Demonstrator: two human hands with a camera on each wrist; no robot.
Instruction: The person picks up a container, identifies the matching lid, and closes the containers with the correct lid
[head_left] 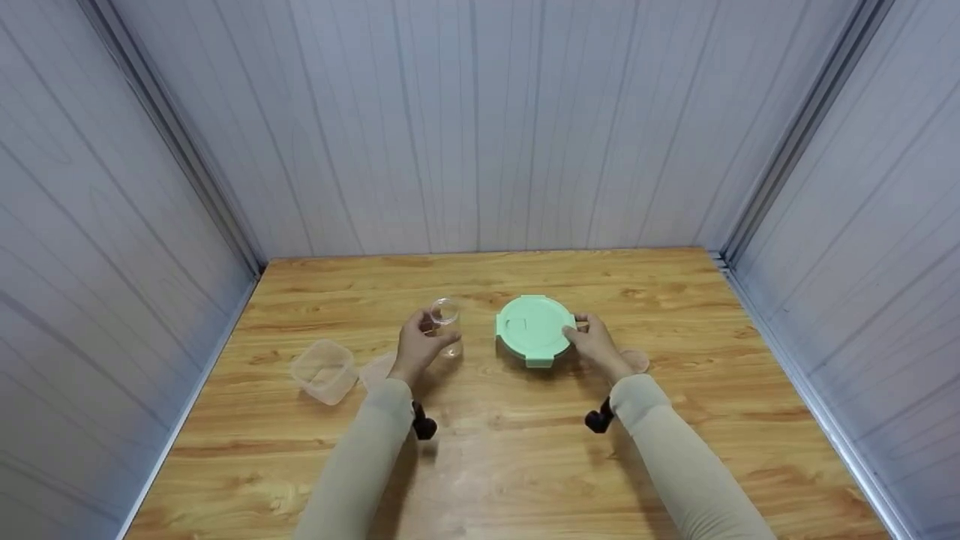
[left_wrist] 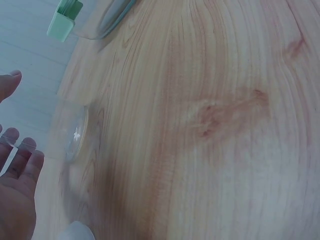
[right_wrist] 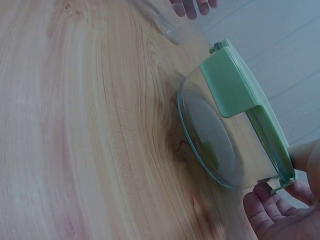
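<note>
My left hand (head_left: 420, 349) holds a tall clear jar (head_left: 448, 324) left of the table's middle, thumb on one side and fingers on the other. In the left wrist view, the jar's round base (left_wrist: 77, 132) appears close to the wood; contact is hard to tell. To the right is a round glass food container (right_wrist: 207, 130) under a mint-green lid (head_left: 532, 326) with side flaps. One flap (right_wrist: 230, 82) hangs down in the right wrist view. My right hand (head_left: 596, 349) pinches the lid's right edge, thumb on top and fingers beneath.
A translucent square tub (head_left: 326, 373) stands at the left. Beside it a translucent flat piece (head_left: 377, 370) is partly hidden by my left wrist. A small round disc (head_left: 635, 361) lies by my right wrist. Pale panel walls (head_left: 480, 127) close off the wooden table's back and sides.
</note>
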